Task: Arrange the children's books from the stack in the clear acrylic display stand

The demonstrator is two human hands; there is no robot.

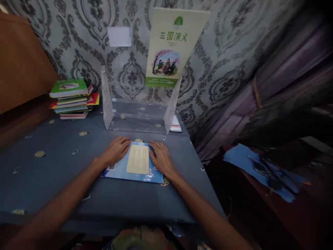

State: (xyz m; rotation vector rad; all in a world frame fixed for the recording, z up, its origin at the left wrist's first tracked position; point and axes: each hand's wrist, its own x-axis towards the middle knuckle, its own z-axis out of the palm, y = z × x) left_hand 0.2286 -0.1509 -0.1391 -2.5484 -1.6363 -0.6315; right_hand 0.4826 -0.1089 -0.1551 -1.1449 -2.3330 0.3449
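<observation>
A thin blue book [137,159] with a pale yellow text panel lies flat on the table. My left hand [117,151] rests on its left part, fingers stretched towards the far edge. Across from it, my right hand [160,158] lies over the right part with its fingers extended. Both palms face down, and parts of the book's sides are hidden beneath them. Just beyond the book stands a clear plastic rack [140,123] with two upright side panels.
Several books are stacked [71,100] at the back left. A cream and green Chinese-titled panel [178,41] and a white card [119,36] show against the patterned wall. A purple curtain [234,107] hangs right. Beyond the table's right edge, a blue cloth [241,158] holds dark items.
</observation>
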